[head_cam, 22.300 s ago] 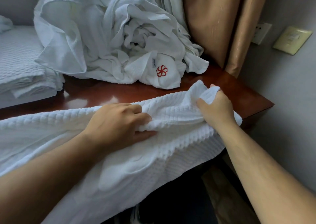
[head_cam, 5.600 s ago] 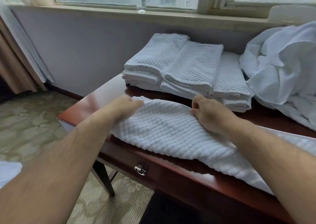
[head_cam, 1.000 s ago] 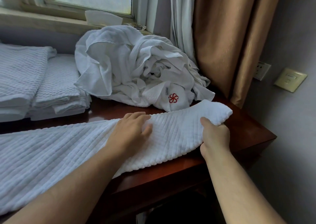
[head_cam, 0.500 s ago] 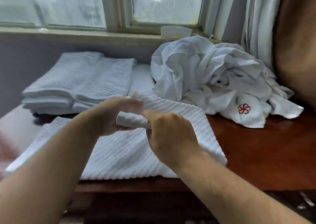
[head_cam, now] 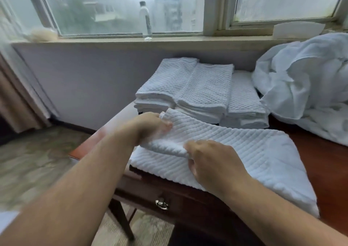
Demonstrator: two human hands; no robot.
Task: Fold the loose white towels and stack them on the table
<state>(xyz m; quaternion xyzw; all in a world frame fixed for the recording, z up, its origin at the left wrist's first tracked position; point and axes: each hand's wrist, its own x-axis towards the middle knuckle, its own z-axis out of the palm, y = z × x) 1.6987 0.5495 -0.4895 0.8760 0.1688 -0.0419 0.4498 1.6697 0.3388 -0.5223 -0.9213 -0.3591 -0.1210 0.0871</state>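
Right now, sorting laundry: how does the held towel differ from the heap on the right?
The towel lies mostly flat, the heap is crumpled. The towel is ribbed, the heap looks smooth. The left hand and right hand grip the towel, not the heap. Both are white.

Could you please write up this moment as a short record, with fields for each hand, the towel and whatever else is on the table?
left hand: grips the far corner of the ribbed towel
right hand: pinches the towel's doubled-over edge
ribbed towel: partly folded, lying on the table
folded stack: behind the towel, near the wall
loose pile: unfolded, right of the stack
bottle: upright on the windowsill
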